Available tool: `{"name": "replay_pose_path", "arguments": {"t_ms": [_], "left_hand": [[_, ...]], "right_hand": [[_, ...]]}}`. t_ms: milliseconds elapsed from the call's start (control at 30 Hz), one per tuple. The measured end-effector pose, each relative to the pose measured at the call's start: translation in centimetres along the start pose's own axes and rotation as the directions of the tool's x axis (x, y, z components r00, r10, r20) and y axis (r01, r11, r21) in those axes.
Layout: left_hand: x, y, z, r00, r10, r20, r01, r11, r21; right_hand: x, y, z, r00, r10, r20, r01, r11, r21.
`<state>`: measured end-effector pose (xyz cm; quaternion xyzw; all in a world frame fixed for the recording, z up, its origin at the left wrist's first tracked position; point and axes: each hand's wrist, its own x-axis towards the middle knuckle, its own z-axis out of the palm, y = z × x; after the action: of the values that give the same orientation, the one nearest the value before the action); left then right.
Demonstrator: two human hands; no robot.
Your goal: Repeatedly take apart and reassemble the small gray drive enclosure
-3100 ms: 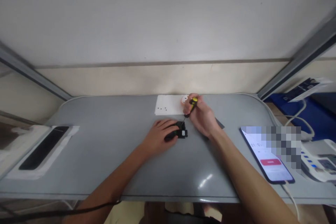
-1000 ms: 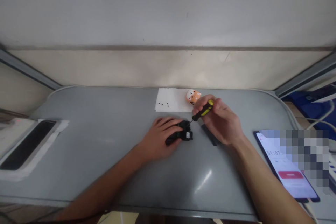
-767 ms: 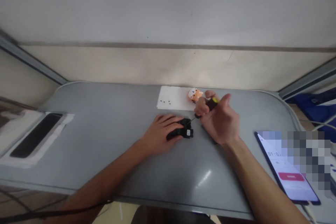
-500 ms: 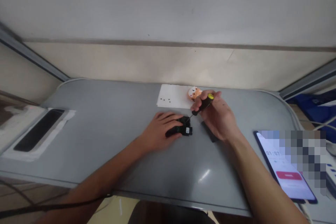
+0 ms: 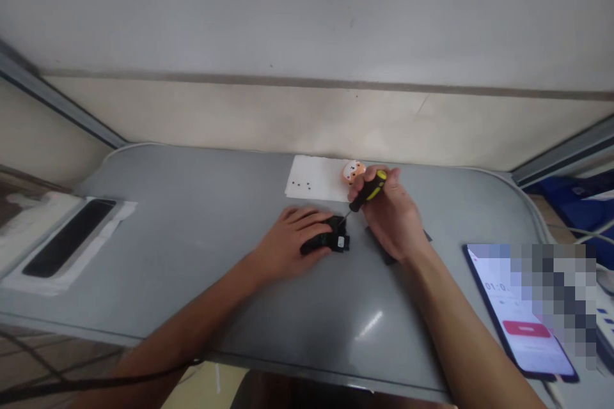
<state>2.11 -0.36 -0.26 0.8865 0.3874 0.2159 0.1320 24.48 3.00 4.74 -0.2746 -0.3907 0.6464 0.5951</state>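
Pinning the small black device (image 5: pixel 322 243) against the grey table (image 5: pixel 201 204), my left hand (image 5: pixel 292 243) was clamped over it with curled fingers, the thumb along the near side, while the end with a white label (image 5: pixel 341 241) stuck out uncovered to the right. My right hand (image 5: pixel 396 217) was wrapped around the black-and-yellow handle of a screwdriver (image 5: pixel 368 192), whose shaft slanted down and leftward into that exposed end. The recess was too dark for me to tell whether the tip sat in a screw head. Doing this well, I judged, called for lining the shaft up squarely with whatever it met, since a slant could let the tip slip and chew the slot. Firm downward pressure before any twist seemed wise, with my left fingertips out of the blade's path. Beyond the device lay white paper (image 5: pixel 326 179) bearing four tiny dark specks (image 5: pixel 308 183), probably screws, best left unjostled. An orange-and-white animal figure (image 5: pixel 354 170) sat at the paper's right end, and a dark flat piece (image 5: pixel 382 249) showed partly beneath my right hand.
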Motion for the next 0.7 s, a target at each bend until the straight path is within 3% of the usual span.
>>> {"name": "replay_pose_path", "arguments": {"t_ms": [233,500,700], "left_hand": [[0.0,0.2,-0.2,0.999,-0.02,0.03,0.02,1.0,-0.005],[0.0,0.3,-0.2,1.0,-0.008,0.001,0.008,1.0,-0.018],[0.0,0.4,-0.3,1.0,-0.009,0.0,0.009,1.0,-0.028]], "right_hand": [[-0.2,0.3,1.5,0.997,0.037,-0.068,-0.031,0.995,0.094],[-0.3,-0.2,0.5,1.0,-0.011,0.013,0.011,1.0,0.01],[-0.5,0.4,1.6,0.997,-0.006,-0.075,0.013,0.995,0.102]]}}
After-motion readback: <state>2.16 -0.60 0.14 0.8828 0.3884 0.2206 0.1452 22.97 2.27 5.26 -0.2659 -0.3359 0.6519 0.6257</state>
